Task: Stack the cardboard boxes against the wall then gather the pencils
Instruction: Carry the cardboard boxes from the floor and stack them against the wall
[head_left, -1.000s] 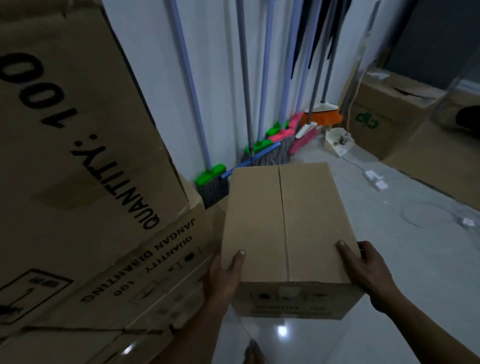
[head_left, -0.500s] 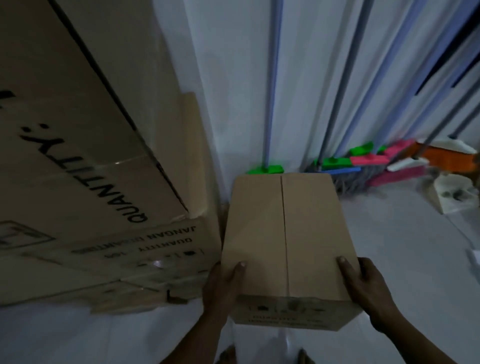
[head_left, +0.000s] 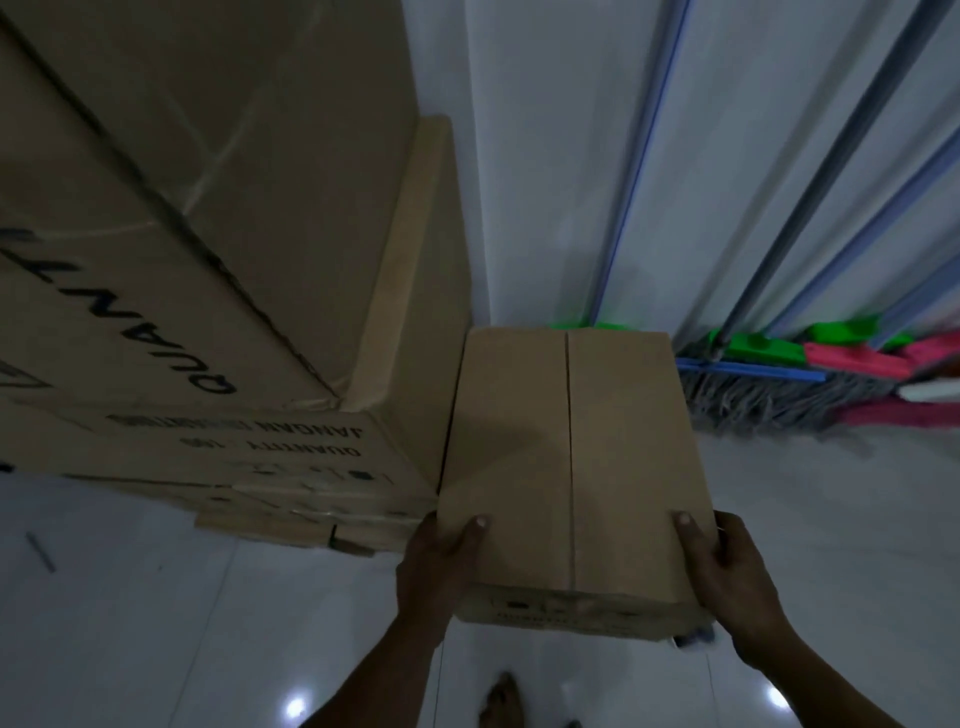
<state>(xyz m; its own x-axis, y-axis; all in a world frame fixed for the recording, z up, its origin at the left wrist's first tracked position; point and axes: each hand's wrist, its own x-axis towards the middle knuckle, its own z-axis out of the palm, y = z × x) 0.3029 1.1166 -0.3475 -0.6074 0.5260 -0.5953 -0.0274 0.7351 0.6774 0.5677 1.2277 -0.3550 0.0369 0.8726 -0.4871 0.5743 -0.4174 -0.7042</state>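
With left hand (head_left: 436, 566) and right hand (head_left: 737, 582) curled round its near corners, thumbs on top, held cardboard box (head_left: 519, 467) level ahead, just beside stacked boxes (head_left: 208, 234) beyond the left hand, seemingly to seat it against the wall (head_left: 545, 156).

The scene is dim, with a cold blue-grey cast and low contrast. Two small white glints of reflected light sit on the glossy tiled floor (head_left: 130, 623) near the bottom edge. The white wall (head_left: 545, 156) reads as dull grey. A soft diagonal shadow darkens the left half of the cardboard box (head_left: 623, 467) top. The left hand (head_left: 441, 561) and right hand (head_left: 732, 577) are almost silhouettes.

The whole frame is soft. Print on the stack of cardboard boxes (head_left: 208, 208) is smeared, and print on the held box's near face is unreadable. Wide-angle distortion splays the broom handles (head_left: 831, 171) and tilts the stack outward.
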